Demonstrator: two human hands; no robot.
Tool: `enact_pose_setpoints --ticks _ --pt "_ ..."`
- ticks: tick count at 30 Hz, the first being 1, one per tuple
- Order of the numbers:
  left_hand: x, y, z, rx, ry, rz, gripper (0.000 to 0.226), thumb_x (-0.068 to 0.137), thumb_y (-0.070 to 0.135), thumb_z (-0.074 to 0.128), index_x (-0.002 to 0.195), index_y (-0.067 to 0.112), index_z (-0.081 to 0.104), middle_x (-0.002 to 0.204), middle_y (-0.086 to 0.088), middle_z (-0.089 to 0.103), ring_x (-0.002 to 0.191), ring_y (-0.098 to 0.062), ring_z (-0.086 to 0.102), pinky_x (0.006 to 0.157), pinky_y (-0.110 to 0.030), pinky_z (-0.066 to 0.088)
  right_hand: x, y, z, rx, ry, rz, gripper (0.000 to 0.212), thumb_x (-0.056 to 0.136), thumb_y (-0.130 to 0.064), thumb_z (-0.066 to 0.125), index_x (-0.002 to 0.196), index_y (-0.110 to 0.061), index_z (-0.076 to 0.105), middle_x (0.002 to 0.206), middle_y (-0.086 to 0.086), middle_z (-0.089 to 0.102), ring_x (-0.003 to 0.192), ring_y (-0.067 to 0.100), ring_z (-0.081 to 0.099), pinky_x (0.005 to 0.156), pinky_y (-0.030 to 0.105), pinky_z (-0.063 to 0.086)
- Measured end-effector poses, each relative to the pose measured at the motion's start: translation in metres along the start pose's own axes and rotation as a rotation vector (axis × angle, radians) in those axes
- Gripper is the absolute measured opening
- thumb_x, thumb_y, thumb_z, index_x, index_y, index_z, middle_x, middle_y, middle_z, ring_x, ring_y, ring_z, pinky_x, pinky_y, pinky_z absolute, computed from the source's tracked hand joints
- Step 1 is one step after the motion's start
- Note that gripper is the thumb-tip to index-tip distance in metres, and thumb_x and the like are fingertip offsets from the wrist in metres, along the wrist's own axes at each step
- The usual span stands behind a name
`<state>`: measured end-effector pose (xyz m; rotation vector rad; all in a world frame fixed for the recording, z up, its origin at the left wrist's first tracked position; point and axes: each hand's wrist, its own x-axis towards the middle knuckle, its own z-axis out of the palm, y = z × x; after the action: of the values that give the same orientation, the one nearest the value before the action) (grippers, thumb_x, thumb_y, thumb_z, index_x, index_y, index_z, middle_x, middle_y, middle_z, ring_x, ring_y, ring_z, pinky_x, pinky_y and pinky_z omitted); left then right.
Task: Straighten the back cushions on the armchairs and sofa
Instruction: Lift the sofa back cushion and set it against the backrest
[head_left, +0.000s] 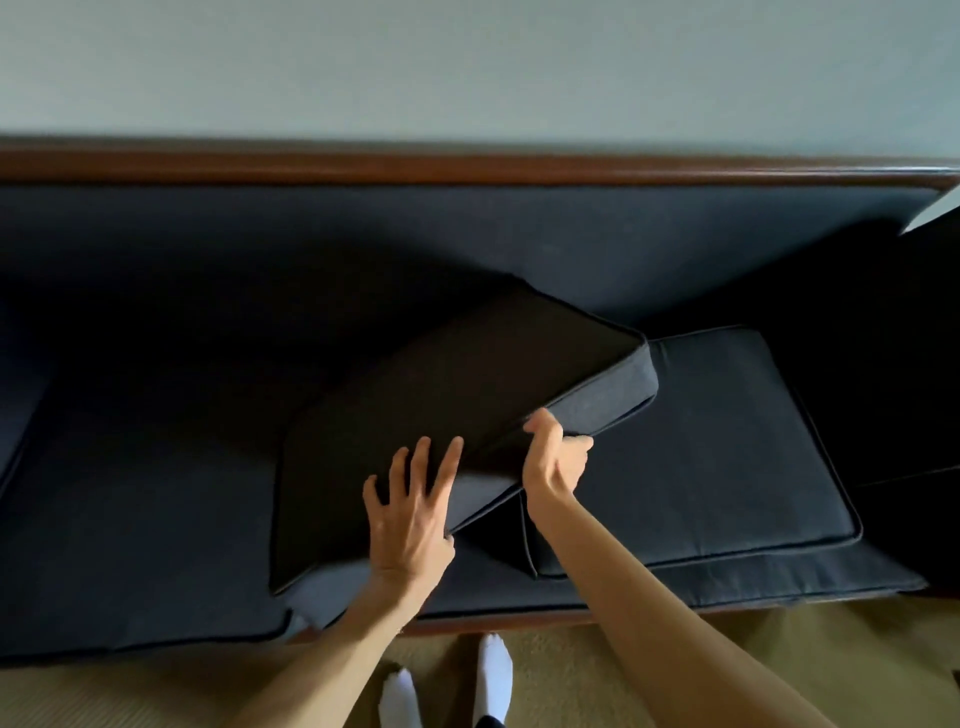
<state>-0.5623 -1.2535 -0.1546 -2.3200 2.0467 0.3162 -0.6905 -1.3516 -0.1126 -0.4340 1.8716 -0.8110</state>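
Both hands on a back cushion (457, 395) lying askew across the sofa (467, 228) seat.

My right hand (553, 460) pinches the cushion's near piped edge, thumb on top, fingers curled under; my left hand (410, 514) lies flat, fingers spread, on its top face beside the corner. The cushion sits tilted over the right seat cushion (727, 441). It looks bulky, soft and light, probably floppy, so best gripped at the edge seams.
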Motion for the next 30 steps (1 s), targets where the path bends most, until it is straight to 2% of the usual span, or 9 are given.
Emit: enact_pose_setpoints --ticks 2,5,9,12,18,22,24,27,30 --pt "0.01 -0.016 -0.027 -0.011 0.004 -0.008 0.137 0.037 0.034 0.093 0.152 0.029 0.019 0.145 -0.009 0.045 0.129 -0.032 0.046 0.092 -0.057 0.041 -0.019 0.006 -0.004 -0.171 -0.071 -0.238 0.099 0.065 -0.027 0.059 0.153 -0.008 0.016 0.152 0.016 0.032 0.133 0.036 0.04 0.109 0.05 0.037" --pt "0.026 -0.038 -0.054 -0.002 0.01 -0.001 0.133 0.04 0.035 0.089 0.151 0.03 0.018 0.142 -0.002 0.047 0.124 -0.026 0.05 0.087 -0.052 0.045 -0.026 0.006 -0.001 -0.505 -0.063 -0.597 0.113 0.074 0.0 0.061 0.155 -0.022 -0.015 0.16 0.022 -0.004 0.148 0.04 0.011 0.119 0.048 0.026" --pt "0.056 -0.068 -0.092 -0.002 0.008 0.042 0.123 0.045 0.034 0.086 0.149 0.028 0.021 0.135 0.003 0.049 0.115 -0.023 0.055 0.082 -0.047 0.047 -0.019 -0.028 0.02 -1.107 0.156 -1.008 0.129 0.065 -0.022 0.088 0.157 -0.029 -0.002 0.16 0.028 -0.005 0.131 0.054 0.03 0.106 0.061 0.038" --pt "0.073 -0.079 -0.109 -0.002 -0.02 0.101 0.116 0.055 0.035 0.082 0.148 0.028 0.014 0.139 0.003 0.044 0.117 -0.024 0.052 0.084 -0.047 0.044 -0.015 -0.068 0.027 -1.384 0.268 -1.031 0.116 0.065 -0.022 0.088 0.156 -0.029 0.017 0.164 0.016 0.001 0.14 0.039 0.022 0.103 0.067 0.033" --pt "0.089 -0.091 -0.116 0.009 -0.004 0.101 0.12 0.054 0.045 0.077 0.15 0.029 0.005 0.141 0.001 0.039 0.122 -0.027 0.046 0.088 -0.051 0.043 0.013 -0.109 0.04 -1.625 0.068 -1.172 0.113 0.061 -0.036 0.091 0.153 -0.027 0.026 0.159 0.005 0.025 0.144 0.037 0.018 0.11 0.071 0.02" --pt "0.101 -0.096 -0.109 0.107 0.024 0.047 0.137 0.048 0.053 0.083 0.155 0.028 -0.001 0.145 -0.008 0.038 0.131 -0.033 0.039 0.096 -0.063 0.034 0.027 -0.121 0.051 -1.703 0.009 -1.168 0.115 0.068 -0.039 0.084 0.157 -0.025 0.012 0.165 0.006 0.008 0.151 0.037 0.0 0.109 0.076 -0.002" --pt "0.108 -0.096 -0.109 0.143 0.017 0.042 0.136 0.051 0.045 0.085 0.154 0.028 -0.003 0.138 -0.009 0.044 0.122 -0.033 0.046 0.094 -0.06 0.037 0.03 -0.128 0.06 -1.742 -0.017 -1.178 0.113 0.071 -0.033 0.082 0.157 -0.021 0.009 0.166 0.007 0.001 0.152 0.034 -0.011 0.108 0.075 -0.009" --pt "0.121 -0.102 -0.119 0.123 -0.011 0.033 0.123 0.055 0.035 0.084 0.149 0.027 0.005 0.131 -0.006 0.047 0.112 -0.029 0.049 0.09 -0.052 0.041 0.03 -0.138 0.069 -1.732 -0.054 -1.214 0.11 0.063 -0.03 0.086 0.151 -0.015 0.023 0.154 0.005 0.03 0.149 0.031 0.015 0.113 0.074 -0.001" --pt "0.135 -0.121 -0.135 0.087 -0.03 0.049 0.116 0.055 0.033 0.083 0.146 0.028 0.01 0.129 -0.004 0.047 0.112 -0.027 0.05 0.091 -0.052 0.042 0.025 -0.156 0.083 -1.726 -0.084 -1.273 0.103 0.057 -0.044 0.086 0.143 -0.017 0.035 0.137 0.001 0.046 0.135 0.029 0.035 0.114 0.072 0.006"
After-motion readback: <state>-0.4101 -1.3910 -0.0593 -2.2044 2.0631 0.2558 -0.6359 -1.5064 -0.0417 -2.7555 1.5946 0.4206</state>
